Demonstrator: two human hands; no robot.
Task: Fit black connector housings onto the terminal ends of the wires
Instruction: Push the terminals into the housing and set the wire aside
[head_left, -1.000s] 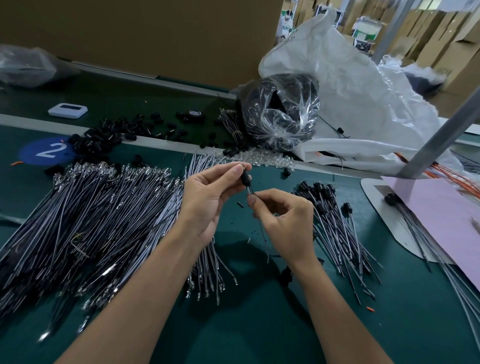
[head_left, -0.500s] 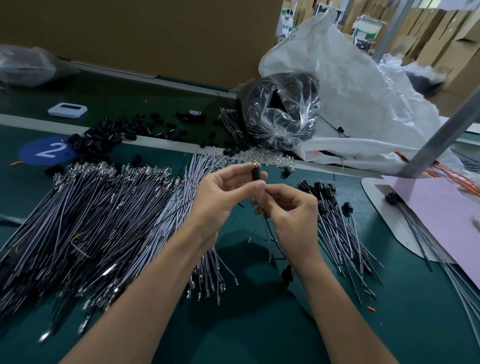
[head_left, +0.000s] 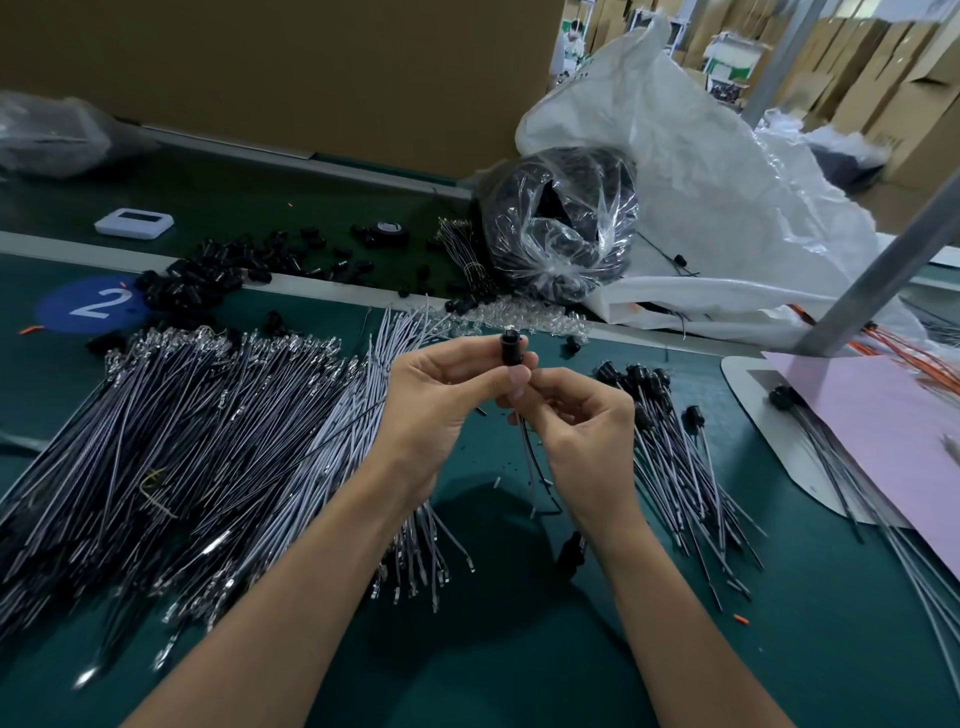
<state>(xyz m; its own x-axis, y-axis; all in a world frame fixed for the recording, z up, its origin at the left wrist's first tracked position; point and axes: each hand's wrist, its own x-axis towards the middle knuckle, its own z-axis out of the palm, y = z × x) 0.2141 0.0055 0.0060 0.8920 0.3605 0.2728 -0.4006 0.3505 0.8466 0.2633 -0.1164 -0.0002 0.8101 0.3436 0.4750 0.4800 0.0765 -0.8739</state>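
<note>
A dark green worktable (head_left: 831, 649) fills the front. Behind it stands a plain brown board wall (head_left: 311, 67). Far right, there are stacked cardboard boxes (head_left: 878, 73) and a slanted grey metal post (head_left: 883, 270).

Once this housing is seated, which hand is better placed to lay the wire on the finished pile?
Probably the right hand: it pinches the wire below the housing, and the finished pile lies beside it. The left hand holds the housing, farther away.

Black connector housing (head_left: 508, 349) upright, wires (head_left: 531, 457) seemingly beneath.
</note>
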